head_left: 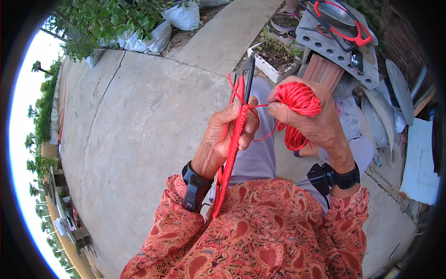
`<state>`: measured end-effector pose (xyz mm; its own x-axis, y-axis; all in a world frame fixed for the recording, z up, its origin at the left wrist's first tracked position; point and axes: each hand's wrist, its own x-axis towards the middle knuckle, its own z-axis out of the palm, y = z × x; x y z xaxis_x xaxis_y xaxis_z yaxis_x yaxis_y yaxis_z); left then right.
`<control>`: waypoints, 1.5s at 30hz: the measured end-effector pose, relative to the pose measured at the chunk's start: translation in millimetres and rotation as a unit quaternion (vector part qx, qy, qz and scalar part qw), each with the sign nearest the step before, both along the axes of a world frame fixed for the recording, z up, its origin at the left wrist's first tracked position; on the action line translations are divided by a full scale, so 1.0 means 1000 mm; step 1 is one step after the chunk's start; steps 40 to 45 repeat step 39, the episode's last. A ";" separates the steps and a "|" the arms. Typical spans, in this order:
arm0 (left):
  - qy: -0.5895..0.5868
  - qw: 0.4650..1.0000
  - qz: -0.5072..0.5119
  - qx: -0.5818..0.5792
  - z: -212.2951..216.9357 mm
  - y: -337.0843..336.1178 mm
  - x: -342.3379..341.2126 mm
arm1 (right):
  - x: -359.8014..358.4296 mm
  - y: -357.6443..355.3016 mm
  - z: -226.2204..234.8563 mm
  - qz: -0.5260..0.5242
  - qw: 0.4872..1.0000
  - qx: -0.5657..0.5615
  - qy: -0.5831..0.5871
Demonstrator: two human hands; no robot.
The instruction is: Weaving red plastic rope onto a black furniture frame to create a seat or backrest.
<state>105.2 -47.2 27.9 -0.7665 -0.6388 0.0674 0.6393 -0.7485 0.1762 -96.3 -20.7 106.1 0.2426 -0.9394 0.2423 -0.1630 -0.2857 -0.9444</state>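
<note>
My left hand is closed round a long band of braided red cord. The band slants down toward my lap, its lower end against my patterned shirt. Dark rods stick up past my fingers at the band's top, beside loose red strands. In my right hand is a wound bundle of red cord, its loops bulging out above and below the fist. One thin strand runs taut from the right thumb to the top of the braid; another sags between the hands.
A concrete yard spreads to the left, with white sacks and leafy plants behind. At the right, a hollow concrete slab carries a red-framed object. A white planter stands near it, with boards and bags alongside.
</note>
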 end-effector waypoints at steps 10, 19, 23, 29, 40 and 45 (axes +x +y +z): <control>-0.113 0.993 -0.004 -0.039 -0.015 -0.010 -0.013 | -0.089 0.015 -0.052 -0.186 0.954 0.131 -0.196; -0.150 0.987 -0.016 -0.050 -0.015 -0.010 -0.034 | -0.127 0.023 -0.094 -0.185 0.937 0.284 -0.079; -0.128 0.991 -0.007 -0.037 -0.013 -0.011 -0.030 | -0.122 0.019 -0.077 -0.140 0.933 0.282 -0.174; -0.042 0.999 0.003 0.007 -0.007 -0.023 -0.009 | -0.082 0.028 -0.027 -0.015 0.922 0.028 -0.387; -0.032 0.997 0.036 -0.067 0.057 -0.013 0.000 | -0.045 0.053 0.058 0.418 0.739 -0.303 -0.432; -0.032 0.997 0.036 -0.067 0.057 -0.013 0.000 | -0.045 0.053 0.058 0.418 0.739 -0.303 -0.432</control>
